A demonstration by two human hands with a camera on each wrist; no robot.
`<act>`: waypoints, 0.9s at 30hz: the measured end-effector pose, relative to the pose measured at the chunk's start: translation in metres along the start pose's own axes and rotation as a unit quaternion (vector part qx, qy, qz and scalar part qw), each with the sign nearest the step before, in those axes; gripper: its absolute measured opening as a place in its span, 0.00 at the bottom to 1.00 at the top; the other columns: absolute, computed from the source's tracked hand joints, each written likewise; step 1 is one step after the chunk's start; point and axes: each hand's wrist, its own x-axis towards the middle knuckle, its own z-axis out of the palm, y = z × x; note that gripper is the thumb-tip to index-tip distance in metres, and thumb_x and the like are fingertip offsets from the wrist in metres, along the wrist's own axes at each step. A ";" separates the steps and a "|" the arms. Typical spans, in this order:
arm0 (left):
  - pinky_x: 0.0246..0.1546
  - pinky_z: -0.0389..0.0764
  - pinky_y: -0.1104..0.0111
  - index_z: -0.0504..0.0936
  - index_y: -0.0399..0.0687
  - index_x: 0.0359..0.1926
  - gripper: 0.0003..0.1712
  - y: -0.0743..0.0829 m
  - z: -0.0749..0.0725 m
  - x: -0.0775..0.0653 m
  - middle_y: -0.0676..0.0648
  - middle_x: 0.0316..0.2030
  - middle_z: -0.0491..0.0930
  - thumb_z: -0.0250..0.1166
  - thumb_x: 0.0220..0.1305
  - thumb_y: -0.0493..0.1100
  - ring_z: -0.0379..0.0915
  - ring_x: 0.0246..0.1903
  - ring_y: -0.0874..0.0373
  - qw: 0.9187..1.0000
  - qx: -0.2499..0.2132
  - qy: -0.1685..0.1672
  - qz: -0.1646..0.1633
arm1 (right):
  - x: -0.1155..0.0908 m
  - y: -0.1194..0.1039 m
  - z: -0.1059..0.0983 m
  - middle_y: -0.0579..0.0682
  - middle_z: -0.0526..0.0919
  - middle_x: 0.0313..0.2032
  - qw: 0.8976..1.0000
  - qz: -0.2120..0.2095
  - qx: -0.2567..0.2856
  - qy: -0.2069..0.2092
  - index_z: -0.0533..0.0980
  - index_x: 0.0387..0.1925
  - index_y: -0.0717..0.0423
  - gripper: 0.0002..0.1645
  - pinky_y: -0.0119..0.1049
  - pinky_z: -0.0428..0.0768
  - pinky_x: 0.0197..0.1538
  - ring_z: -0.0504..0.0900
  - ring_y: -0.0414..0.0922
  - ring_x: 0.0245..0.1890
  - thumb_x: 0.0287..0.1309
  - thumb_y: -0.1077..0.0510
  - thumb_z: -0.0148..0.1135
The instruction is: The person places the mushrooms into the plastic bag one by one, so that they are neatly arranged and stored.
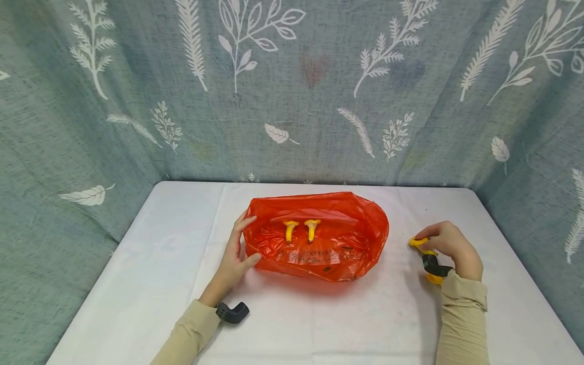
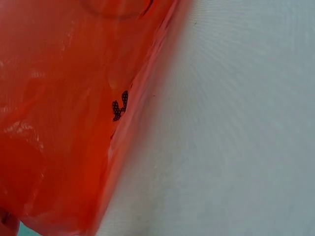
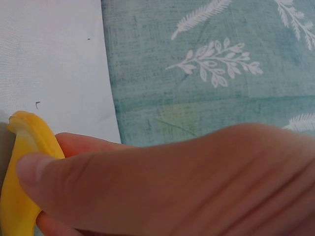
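A red plastic bag (image 1: 360, 263) lies on the table with its mouth spread wide. Inside it are two yellow trumpet-shaped mushrooms, like chanterelles: one mushroom (image 1: 289, 232) on the left, the other mushroom (image 1: 312, 230) beside it. My left hand (image 1: 234, 258) holds the bag's left end, thumb at the front rim and fingers at the back. Red film with dark print fills the left side of the left wrist view. To the right of the bag, my right hand (image 1: 451, 243) pinches another yellow mushroom (image 3: 37, 135) between thumb and fingers.
Partly hidden under the right wrist, a further yellow piece (image 1: 434, 279) lies on the table. The white-covered table (image 1: 137, 284) meets a grey-green leaf-print curtain (image 1: 292, 101) at its back and sides. A black wrist camera (image 1: 232, 313) sits on the left wrist.
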 end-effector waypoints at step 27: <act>0.72 0.48 0.49 0.65 0.45 0.71 0.34 0.007 0.011 0.008 0.44 0.74 0.55 0.54 0.61 0.33 0.45 0.75 0.49 0.998 0.003 0.065 -0.008 | -0.006 -0.008 -0.001 0.67 0.81 0.51 0.997 -0.062 0.002 0.036 0.83 0.47 0.65 0.17 0.59 0.75 0.52 0.76 0.60 0.48 0.58 0.60 0.65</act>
